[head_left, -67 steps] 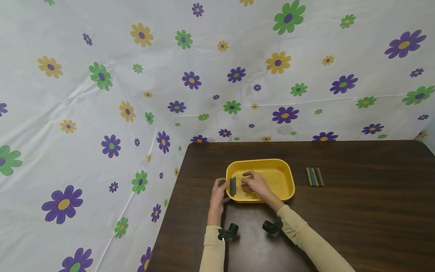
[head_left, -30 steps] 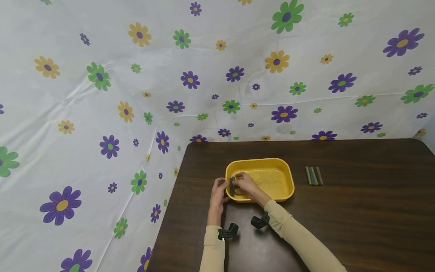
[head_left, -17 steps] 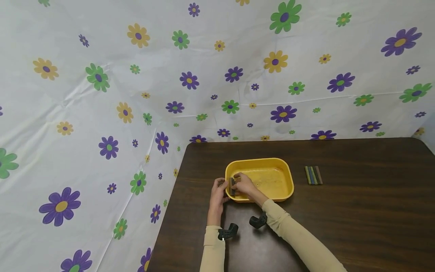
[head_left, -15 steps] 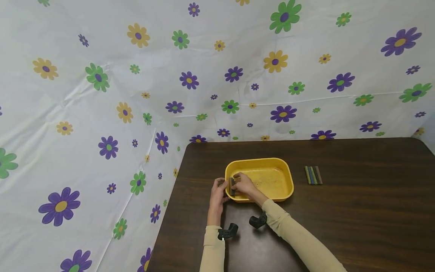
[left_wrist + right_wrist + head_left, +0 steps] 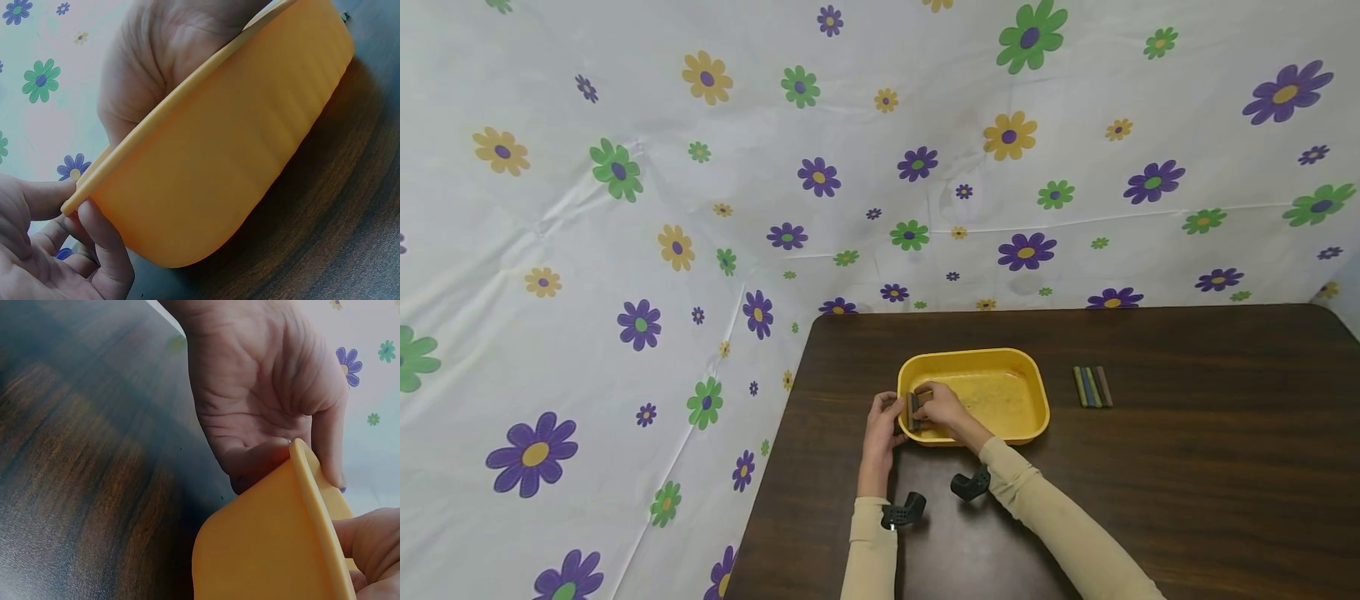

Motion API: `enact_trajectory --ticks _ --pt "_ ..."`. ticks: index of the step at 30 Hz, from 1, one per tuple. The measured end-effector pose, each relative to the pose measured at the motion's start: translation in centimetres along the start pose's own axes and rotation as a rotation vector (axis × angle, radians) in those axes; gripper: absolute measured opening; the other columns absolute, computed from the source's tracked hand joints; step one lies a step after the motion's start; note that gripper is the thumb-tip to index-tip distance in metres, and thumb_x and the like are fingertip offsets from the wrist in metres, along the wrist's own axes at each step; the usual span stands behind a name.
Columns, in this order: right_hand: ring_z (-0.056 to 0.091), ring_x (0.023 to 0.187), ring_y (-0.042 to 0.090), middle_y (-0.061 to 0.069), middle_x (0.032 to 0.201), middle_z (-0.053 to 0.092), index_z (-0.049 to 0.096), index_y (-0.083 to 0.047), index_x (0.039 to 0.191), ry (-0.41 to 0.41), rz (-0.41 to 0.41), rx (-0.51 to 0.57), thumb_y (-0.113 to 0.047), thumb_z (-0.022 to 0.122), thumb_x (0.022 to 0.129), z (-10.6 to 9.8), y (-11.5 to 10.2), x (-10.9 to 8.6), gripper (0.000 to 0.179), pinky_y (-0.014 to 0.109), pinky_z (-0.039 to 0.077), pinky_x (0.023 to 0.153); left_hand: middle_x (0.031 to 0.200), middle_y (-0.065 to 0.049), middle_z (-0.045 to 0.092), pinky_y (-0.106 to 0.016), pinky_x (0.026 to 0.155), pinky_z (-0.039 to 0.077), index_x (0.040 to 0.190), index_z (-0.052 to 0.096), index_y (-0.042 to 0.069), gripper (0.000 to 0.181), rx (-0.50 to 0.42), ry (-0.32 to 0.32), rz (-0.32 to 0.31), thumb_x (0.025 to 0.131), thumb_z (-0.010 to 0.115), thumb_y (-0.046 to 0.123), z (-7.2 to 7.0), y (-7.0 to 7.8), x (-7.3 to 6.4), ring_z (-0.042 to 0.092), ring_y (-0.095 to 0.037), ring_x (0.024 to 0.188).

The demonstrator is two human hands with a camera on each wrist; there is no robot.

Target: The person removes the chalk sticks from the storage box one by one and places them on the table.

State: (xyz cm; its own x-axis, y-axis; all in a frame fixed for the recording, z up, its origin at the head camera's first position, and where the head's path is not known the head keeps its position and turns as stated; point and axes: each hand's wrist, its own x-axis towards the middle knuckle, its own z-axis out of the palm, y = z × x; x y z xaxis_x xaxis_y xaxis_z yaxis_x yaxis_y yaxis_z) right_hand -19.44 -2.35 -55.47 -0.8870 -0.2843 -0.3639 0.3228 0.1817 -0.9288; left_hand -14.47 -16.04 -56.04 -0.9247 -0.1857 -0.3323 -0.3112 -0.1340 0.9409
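Note:
A yellow plastic tub stands on the table. My left hand pinches its left rim between thumb and fingers; the left wrist view shows the thumb over the edge and fingers under it. Inside the tub, against the left wall, dark chalk-like sticks lie side by side. My right hand reaches in over the near rim, its fingers curled onto the right side of these sticks. Both wrist views hide its fingertips behind the tub wall, so the exact grip is partly hidden.
To the tub's right, several thin sticks in green, blue and brown lie in a row on the dark wooden table. Behind and to the left hangs a white flowered sheet.
My right hand has moved left inside the tub, from beside the dark sticks onto them, and over the last half second it has barely moved. My left hand stays on the rim.

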Motion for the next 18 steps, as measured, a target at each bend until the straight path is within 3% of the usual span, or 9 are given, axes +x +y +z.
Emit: enact_trajectory --ticks 10,18 --pt "0.07 0.09 0.031 0.029 0.118 0.065 0.055 0.01 0.136 0.013 -0.001 0.015 0.014 0.068 0.088 -0.6 0.2 0.4 0.05 0.04 0.06 0.076 0.103 -0.011 0.063 -0.028 0.06 0.048 0.126 0.055 0.008 0.029 0.006 0.008 0.005 0.106 0.061 0.028 0.1 -0.1 0.0 0.06 -0.018 0.081" --pt "0.07 0.098 0.033 0.03 0.124 0.063 0.054 0.01 0.137 0.006 0.0 0.023 0.011 0.069 0.088 -1.3 0.2 0.2 0.051 0.04 0.06 0.076 0.107 -0.013 0.064 -0.028 0.06 0.048 0.127 0.055 0.007 0.029 0.011 0.017 0.002 0.106 0.06 0.027 0.1 -0.1 0.1 0.06 -0.018 0.08"
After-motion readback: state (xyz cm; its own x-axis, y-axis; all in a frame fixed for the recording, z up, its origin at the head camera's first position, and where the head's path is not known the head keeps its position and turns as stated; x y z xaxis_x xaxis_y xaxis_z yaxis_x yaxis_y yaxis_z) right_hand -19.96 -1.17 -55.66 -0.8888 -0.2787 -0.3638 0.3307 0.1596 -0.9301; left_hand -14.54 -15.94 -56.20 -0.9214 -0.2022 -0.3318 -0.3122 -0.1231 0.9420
